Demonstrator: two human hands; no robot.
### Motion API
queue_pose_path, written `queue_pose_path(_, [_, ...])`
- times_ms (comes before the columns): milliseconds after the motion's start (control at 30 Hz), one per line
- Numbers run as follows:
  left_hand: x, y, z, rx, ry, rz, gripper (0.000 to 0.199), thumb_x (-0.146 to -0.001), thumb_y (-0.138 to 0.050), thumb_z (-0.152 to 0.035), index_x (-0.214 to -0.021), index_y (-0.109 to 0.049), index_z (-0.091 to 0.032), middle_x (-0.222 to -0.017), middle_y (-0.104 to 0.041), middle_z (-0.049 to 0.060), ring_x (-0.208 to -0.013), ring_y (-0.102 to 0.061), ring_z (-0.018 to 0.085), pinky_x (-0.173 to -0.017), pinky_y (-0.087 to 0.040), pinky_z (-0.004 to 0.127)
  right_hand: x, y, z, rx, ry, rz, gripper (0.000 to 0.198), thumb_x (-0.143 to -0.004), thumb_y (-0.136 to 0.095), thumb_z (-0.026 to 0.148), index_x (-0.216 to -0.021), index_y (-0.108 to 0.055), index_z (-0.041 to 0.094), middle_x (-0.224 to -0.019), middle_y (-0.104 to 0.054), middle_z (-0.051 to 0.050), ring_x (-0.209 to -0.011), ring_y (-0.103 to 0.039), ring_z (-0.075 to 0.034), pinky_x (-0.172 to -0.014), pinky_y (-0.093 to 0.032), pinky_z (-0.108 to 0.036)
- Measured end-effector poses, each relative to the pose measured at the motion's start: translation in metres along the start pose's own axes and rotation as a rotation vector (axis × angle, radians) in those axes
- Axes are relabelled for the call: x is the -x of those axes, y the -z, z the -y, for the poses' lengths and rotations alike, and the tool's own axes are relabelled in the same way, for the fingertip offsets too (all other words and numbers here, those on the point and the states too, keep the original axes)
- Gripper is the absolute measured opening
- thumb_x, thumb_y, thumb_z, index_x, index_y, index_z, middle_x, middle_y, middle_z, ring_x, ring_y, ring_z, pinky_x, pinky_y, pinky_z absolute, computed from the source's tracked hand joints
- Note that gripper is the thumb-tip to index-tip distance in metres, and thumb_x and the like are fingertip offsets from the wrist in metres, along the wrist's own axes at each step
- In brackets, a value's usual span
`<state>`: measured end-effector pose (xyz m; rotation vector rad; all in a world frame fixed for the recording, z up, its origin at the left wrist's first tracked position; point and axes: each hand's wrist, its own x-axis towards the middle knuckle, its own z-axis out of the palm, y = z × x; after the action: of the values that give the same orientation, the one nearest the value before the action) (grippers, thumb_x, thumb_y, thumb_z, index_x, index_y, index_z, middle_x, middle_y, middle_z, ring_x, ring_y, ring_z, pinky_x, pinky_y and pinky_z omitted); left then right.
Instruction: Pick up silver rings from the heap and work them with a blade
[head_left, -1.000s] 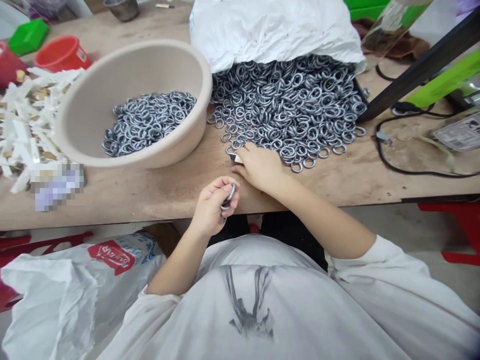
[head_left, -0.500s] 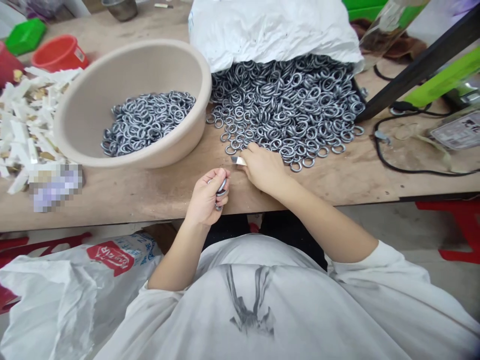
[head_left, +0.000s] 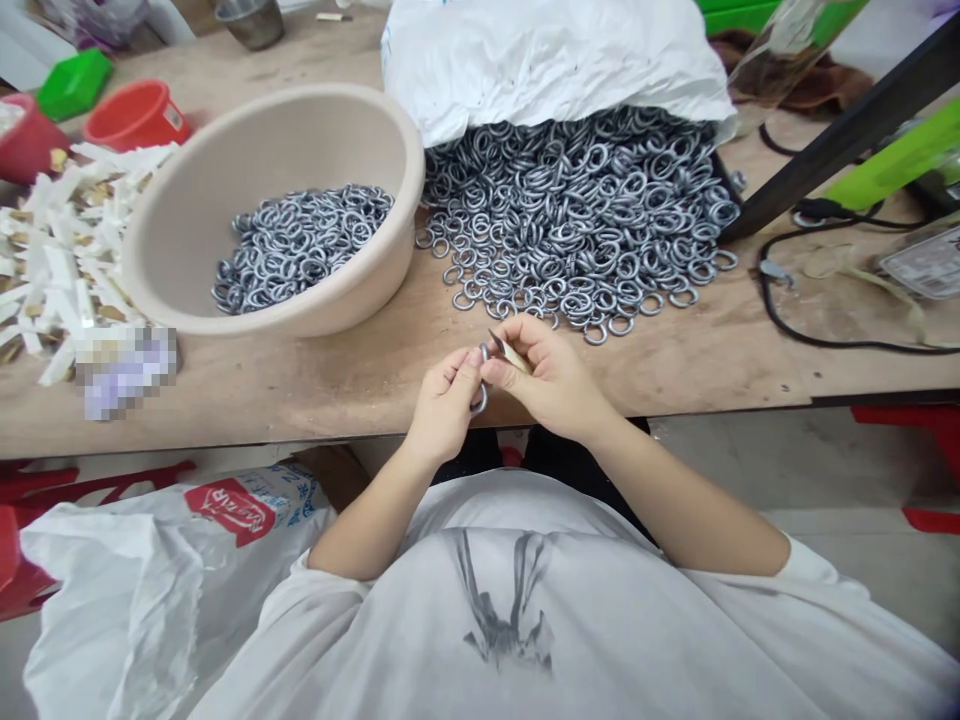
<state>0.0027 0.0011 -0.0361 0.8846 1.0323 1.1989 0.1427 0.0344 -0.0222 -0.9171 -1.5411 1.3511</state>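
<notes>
To the right of the basin [head_left: 360, 310] and nearer the person, the left hand [head_left: 442, 408] pinches a ring [head_left: 481, 404], probably so its rim is free to reach, while the right hand [head_left: 561, 385], fingers curled, grips a small knife [head_left: 514, 357], its tip near that ring.

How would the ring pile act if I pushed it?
The pile would probably slide apart, since its rings lie loose, some spread out on the table. A single one might roll if stood on edge, being round. They may feel slippery, as they look smooth and shiny.
</notes>
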Motion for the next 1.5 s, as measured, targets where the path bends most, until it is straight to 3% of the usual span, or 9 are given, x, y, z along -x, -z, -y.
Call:
queue_pose_path(167, [0.003,-0.003,-0.006,0.071,0.072,-0.005,0.045,-0.081,-0.072,-0.055,-0.067,-0.052,-0.017,-0.050,-0.032,-0.008,-0.040,-0.020,0.003,-0.037,-0.017,0.016,0.004,0.015,0.003,0.281,0.080,0.039,0.048,-0.093,-0.052,0.065,-0.074,-0.045,0.022,-0.064,-0.038,0.006,-0.058,-0.035,-0.011,-0.057,-0.027,-0.028])
queue_pose_path(400, [0.002,-0.005,-0.003,0.124,0.104,-0.042,0.045,-0.078,-0.075,-0.053,-0.068,-0.048,-0.018,-0.051,-0.033,-0.009,-0.040,-0.020,0.003,-0.036,-0.019,0.015,0.022,0.010,0.015,0.639,0.288,0.158,0.046,-0.103,-0.038,0.054,-0.071,-0.043,0.021,-0.065,-0.045,0.002,-0.060,-0.040,-0.012,-0.060,-0.025,-0.029])
queue_pose_path(633, [0.015,0.000,-0.003,0.053,0.111,0.110,0.047,-0.082,-0.072,-0.054,-0.065,-0.050,-0.016,-0.052,-0.038,-0.007,-0.042,-0.025,0.002,-0.038,-0.022,0.015,-0.005,0.026,0.004,0.774,0.042,0.080,0.048,-0.102,-0.038,0.052,-0.067,-0.048,0.021,-0.060,-0.048,0.001,-0.058,-0.043,-0.014,-0.059,-0.024,-0.030])
queue_pose_path(767, [0.014,0.003,-0.012,0.150,0.121,-0.009,0.042,-0.077,-0.075,-0.051,-0.067,-0.052,-0.017,-0.049,-0.034,-0.008,-0.040,-0.024,0.003,-0.036,-0.019,0.015,-0.044,0.017,0.002,1.055,0.020,0.068,0.031,-0.097,-0.056,0.048,-0.089,-0.066,0.020,-0.087,-0.068,-0.006,-0.077,-0.060,-0.021,-0.064,-0.031,-0.031])
queue_pose_path(867, [0.011,0.008,-0.019,0.193,0.151,-0.072,0.034,-0.074,-0.076,-0.045,-0.072,-0.056,-0.017,-0.049,-0.035,-0.009,-0.039,-0.023,0.003,-0.035,-0.019,0.015,-0.073,-0.002,0.002,1.253,0.079,0.134,0.029,-0.094,-0.061,0.039,-0.114,-0.068,0.017,-0.115,-0.069,-0.014,-0.094,-0.066,-0.027,-0.068,-0.038,-0.033])
queue_pose_path(1033, [0.010,0.021,-0.023,0.242,0.170,-0.128,0.016,-0.070,-0.069,-0.029,-0.076,-0.060,-0.016,-0.047,-0.036,-0.008,-0.038,-0.023,0.004,-0.034,-0.018,0.015,-0.095,-0.020,-0.002,1.391,0.086,0.208,0.037,-0.099,-0.036,0.011,-0.116,-0.069,0.010,-0.117,-0.068,-0.022,-0.100,-0.068,-0.031,-0.070,-0.042,-0.036])
queue_pose_path(1167, [0.006,0.027,-0.026,0.309,0.174,-0.131,0.014,-0.070,-0.062,-0.029,-0.069,-0.057,-0.017,-0.049,-0.040,-0.006,-0.039,-0.027,0.005,-0.034,-0.019,0.016,-0.089,-0.018,-0.005,1.433,0.031,0.187,0.041,-0.099,-0.032,0.012,-0.120,-0.066,0.005,-0.118,-0.067,-0.025,-0.098,-0.068,-0.033,-0.069,-0.043,-0.036])
queue_pose_path(1333, [-0.001,0.023,-0.025,0.316,0.159,-0.136,0.036,-0.077,-0.070,-0.046,-0.067,-0.051,-0.018,-0.053,-0.039,-0.007,-0.040,-0.025,0.004,-0.034,-0.016,0.016,-0.071,-0.004,0.000,1.227,-0.040,0.145,0.025,-0.097,-0.049,0.024,-0.103,-0.069,0.010,-0.107,-0.069,-0.020,-0.086,-0.063,-0.026,-0.069,-0.041,-0.034])
queue_pose_path(1500, [-0.001,0.012,-0.010,0.119,-0.008,-0.181,0.043,-0.072,-0.082,-0.052,-0.073,-0.055,-0.017,-0.055,-0.041,-0.008,-0.042,-0.027,0.003,-0.038,-0.020,0.016,-0.029,0.000,0.009,0.225,-0.079,0.140,0.042,-0.095,-0.050,0.059,-0.080,-0.056,0.021,-0.071,-0.055,0.000,-0.066,-0.049,-0.015,-0.062,-0.039,-0.029])
